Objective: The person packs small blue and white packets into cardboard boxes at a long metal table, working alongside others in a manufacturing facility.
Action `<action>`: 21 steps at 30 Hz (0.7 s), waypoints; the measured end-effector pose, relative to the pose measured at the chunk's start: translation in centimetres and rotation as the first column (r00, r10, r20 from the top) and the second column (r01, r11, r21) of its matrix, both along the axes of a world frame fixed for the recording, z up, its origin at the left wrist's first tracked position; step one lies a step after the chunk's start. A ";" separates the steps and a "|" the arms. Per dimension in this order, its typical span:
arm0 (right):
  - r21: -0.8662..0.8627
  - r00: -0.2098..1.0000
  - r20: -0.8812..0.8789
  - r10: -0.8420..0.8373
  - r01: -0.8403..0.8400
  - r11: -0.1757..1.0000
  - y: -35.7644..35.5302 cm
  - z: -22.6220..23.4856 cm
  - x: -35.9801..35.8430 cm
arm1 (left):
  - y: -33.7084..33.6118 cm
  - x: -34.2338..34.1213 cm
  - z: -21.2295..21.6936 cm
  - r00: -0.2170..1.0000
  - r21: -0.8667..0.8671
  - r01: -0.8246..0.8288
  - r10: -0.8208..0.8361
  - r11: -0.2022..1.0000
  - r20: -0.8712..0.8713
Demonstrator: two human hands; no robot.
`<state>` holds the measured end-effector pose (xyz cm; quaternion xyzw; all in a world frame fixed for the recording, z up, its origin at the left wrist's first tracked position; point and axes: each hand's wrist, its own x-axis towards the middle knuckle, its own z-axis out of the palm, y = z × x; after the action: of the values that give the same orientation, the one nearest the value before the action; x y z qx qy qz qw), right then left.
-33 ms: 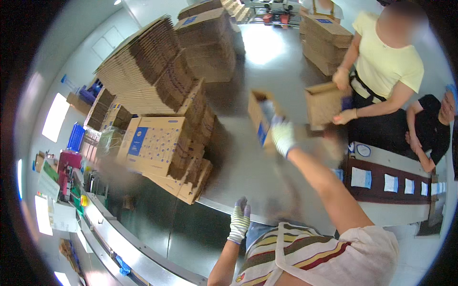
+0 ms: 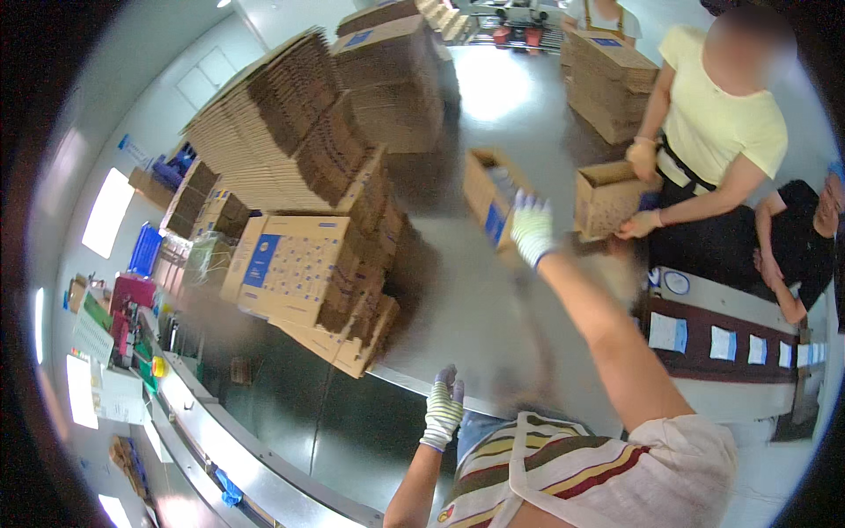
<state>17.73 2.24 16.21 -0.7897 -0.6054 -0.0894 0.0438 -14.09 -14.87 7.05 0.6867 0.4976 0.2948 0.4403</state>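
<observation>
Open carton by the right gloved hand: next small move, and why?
I'd probably bring the left hand up to steady the near side of the open carton. The right hand is at its near end, though contact is hard to tell, while the left looks empty, apart from the carton, near the table edge.

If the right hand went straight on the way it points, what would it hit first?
Probably the open carton: the right hand points forward and slightly left, close beside the carton's right edge. Depth is unclear, so it might touch already or pass over the rim.
</observation>
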 end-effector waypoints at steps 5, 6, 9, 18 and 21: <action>0.008 0.946 -0.253 0.202 -0.206 0.978 1.4 7.5 -3.3 | 7.7 -1.1 8.1 0.828 0.521 0.329 0.025 0.788 -0.560; -0.002 0.937 -0.222 0.270 -0.277 0.961 -0.6 5.4 -4.1 | 9.9 -0.8 9.6 0.821 0.618 0.361 0.077 0.698 -0.566; -0.246 0.883 -0.346 0.318 -0.412 0.877 -8.7 -1.9 -6.0 | 16.8 0.4 15.3 0.774 0.772 0.431 0.247 0.467 -0.582; -0.483 0.824 -0.566 0.013 -0.345 0.805 -27.6 -12.2 -4.2 | 29.2 -0.4 21.2 0.398 0.488 0.264 0.367 0.832 -0.841; -0.386 0.814 -0.580 0.023 -0.300 0.872 -29.4 -12.7 -2.5 | 28.0 0.1 20.1 0.403 0.560 0.286 0.432 0.778 -0.807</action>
<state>15.18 -27.20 3.51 -0.7120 -0.6358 0.2955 0.0377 -13.99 13.13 27.20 0.8107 0.5582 0.0384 -0.1723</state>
